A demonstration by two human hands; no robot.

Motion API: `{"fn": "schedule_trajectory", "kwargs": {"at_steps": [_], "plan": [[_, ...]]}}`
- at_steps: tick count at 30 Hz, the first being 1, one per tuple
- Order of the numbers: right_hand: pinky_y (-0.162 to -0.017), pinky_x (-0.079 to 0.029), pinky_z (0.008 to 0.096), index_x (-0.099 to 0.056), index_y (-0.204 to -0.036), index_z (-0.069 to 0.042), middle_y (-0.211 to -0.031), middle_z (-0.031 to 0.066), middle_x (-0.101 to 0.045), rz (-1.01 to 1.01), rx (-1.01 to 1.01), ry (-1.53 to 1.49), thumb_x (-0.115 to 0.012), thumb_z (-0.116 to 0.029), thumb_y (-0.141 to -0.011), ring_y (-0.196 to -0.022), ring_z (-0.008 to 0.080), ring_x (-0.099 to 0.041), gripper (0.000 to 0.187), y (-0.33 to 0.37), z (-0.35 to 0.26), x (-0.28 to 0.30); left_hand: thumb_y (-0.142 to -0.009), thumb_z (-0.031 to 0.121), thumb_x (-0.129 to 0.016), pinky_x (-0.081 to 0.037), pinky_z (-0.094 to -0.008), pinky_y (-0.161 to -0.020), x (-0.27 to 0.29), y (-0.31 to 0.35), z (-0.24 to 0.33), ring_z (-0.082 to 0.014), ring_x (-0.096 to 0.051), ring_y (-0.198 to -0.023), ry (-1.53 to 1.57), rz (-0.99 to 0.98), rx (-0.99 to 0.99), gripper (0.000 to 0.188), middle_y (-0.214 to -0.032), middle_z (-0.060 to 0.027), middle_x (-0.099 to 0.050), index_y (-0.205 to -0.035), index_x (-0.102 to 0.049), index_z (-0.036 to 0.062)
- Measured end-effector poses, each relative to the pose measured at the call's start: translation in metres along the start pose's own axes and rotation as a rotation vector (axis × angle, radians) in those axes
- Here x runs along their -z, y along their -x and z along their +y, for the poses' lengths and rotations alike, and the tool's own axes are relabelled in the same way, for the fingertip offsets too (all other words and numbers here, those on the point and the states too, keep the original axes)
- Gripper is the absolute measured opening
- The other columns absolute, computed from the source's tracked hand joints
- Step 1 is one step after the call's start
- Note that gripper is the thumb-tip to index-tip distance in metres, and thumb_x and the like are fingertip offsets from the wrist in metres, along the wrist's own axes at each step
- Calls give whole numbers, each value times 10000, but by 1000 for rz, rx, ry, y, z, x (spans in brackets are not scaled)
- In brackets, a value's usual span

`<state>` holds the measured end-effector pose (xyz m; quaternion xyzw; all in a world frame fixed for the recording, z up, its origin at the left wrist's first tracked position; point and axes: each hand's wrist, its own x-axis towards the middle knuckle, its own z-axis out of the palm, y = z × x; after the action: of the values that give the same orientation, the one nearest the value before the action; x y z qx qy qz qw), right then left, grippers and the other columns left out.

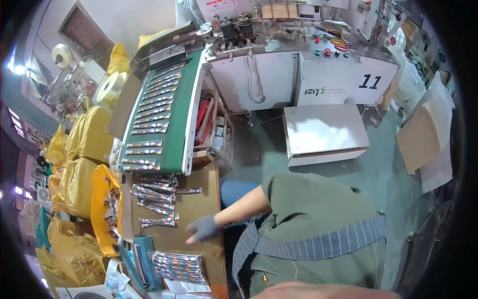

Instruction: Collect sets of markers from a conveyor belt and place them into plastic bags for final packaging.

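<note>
My right hand (201, 229), in a grey glove with bare fingertips, hovers over or rests on the brown tabletop (204, 204). Its fingers are spread with nothing seen in them. Just beyond it lies a loose pile of slim printed stick packets (155, 197). Nearer the front edge, a neat stack of the same packets (179, 266) sits beside a teal holder (143, 256). A bare forearm (318, 290), apparently my left, crosses the lower edge; its hand is out of the picture.
A green conveyor belt (174, 134) carrying rows of packets ends at the table. Yellow bags (79, 184) crowd the left side. A white machine cabinet (343, 82) with buttons stands at the back, a low white box (326, 132) before it. Cardboard (423, 134) leans at right.
</note>
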<state>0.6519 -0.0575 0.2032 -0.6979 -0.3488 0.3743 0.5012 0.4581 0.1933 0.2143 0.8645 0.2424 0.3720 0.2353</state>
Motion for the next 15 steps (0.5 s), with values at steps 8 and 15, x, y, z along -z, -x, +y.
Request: {"fn": "schedule_trajectory", "kwargs": {"at_steps": [8,15], "plan": [[-652,-500,360,-666,-831,-20,-800,124,-670,397,439,88,-598,-402,-755,-723,254,-627,395,-33,-62,27,-922,272,-498,-444,-281,-560,-41,13,101,-226,-540,-631,48,194,-64,324,-738,-136,-605,-879,-566,-42],[-545,-475,321,-618,-832,-25,-684,85,-607,85,54,55,-640,-579,-710,-585,171,-581,568,-18,-45,76,-931,392,-401,-392,-209,-560,-10,1,215,-183,-543,-849,1392,-286,528,555,-1064,-158,-563,-1278,-419,-40]]}}
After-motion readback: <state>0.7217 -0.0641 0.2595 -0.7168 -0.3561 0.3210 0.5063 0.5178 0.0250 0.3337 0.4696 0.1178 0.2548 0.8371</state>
